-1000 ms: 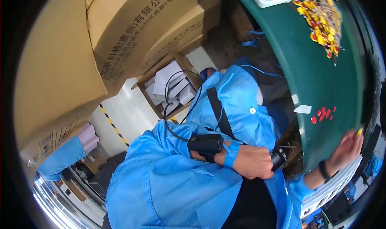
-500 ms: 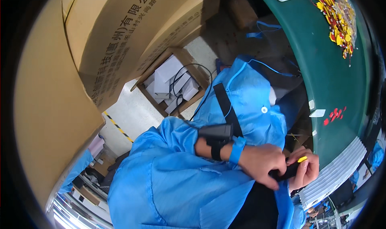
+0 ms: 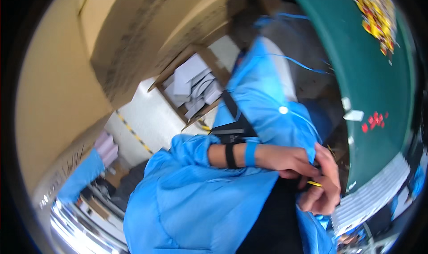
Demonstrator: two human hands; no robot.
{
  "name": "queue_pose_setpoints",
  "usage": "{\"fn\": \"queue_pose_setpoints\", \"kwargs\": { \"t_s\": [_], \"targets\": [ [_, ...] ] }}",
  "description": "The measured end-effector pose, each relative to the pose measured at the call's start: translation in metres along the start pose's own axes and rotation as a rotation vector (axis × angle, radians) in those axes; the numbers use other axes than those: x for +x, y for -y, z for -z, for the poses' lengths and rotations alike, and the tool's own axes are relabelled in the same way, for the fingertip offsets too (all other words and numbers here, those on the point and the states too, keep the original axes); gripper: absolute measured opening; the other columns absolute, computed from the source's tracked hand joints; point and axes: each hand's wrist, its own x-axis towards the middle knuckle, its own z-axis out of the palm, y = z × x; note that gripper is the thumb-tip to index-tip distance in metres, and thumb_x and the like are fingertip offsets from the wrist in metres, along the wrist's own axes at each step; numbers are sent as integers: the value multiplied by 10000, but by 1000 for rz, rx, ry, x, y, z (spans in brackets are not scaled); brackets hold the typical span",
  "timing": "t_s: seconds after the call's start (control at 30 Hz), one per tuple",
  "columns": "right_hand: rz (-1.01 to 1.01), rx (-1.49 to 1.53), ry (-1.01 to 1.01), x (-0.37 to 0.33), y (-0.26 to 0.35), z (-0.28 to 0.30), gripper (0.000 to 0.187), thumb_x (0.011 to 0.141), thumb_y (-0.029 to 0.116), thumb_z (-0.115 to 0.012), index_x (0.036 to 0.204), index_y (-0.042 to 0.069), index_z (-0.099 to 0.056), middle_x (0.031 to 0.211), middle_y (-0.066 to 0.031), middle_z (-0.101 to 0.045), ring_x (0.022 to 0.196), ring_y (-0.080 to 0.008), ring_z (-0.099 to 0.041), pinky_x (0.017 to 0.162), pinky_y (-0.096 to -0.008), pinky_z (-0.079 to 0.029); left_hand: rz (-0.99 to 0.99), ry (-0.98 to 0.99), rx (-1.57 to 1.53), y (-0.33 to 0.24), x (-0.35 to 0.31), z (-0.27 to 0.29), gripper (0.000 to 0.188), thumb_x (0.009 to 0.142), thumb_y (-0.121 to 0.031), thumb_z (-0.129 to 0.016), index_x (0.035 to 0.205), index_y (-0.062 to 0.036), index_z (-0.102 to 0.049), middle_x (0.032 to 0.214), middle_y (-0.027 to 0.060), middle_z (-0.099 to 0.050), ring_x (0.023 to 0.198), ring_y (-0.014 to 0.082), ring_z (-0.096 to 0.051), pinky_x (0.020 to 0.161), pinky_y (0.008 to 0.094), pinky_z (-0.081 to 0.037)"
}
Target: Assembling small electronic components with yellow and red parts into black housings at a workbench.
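My left hand (image 3: 285,159) reaches in from the left with its fingers curled against the other hand; motion blur hides what they grip, if anything. A black band (image 3: 230,156) and a blue band (image 3: 250,154) circle that wrist. My right hand (image 3: 325,182) is closed in front of the dark clothing at my waist. A small yellow piece (image 3: 314,183) shows between its fingers; its exact kind is too blurred to tell. Beside the wrist bands, a dark boxy device (image 3: 229,132) lies against my blue smock (image 3: 196,200).
A green work surface (image 3: 356,71) curves along the right, bearing a pile of yellow and red pieces (image 3: 376,15), small red pieces (image 3: 375,121) and a ribbed white tray (image 3: 374,196). Large cardboard boxes (image 3: 58,71) stand left. An open carton (image 3: 178,113) holds white boxes. A blue cord (image 3: 303,66) hangs nearby.
Both hands have shifted left with the yellow piece, and my right hand has turned. The left forearm has risen slightly. The view has moved a little and blurred.
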Motion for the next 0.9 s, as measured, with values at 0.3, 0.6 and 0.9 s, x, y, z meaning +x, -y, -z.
{"fn": "queue_pose_setpoints", "kwargs": {
  "t_s": [0.3,0.6,0.9],
  "targets": [
    [-291,363,-69,-20,-30,-8,111,915,-20,-498,919,-130,-516,941,-395,-647,932,-550,-671,795,-576,-572,193,-121,48,-1,-24,9,148,965,-150,-557,1029,-25,-605,629,-3,-514,544,71,-471,487,242,-345],
    [-312,264,-150,-29,-38,9,87,902,-41,-492,932,-118,-521,828,-310,-657,754,-428,-699,669,-469,-581,53,-101,255,0,-5,0,173,988,-170,-611,935,-9,-574,655,31,-570,555,89,-508,502,276,-375],
    [-157,-49,-172,-15,-25,12,158,937,6,-520,927,-150,-537,817,-331,-657,781,-459,-700,681,-490,-585,-228,-211,670,-16,-9,-13,186,973,-183,-644,1036,-14,-603,633,96,-574,517,240,-553,495,350,-385]
  ]
}}
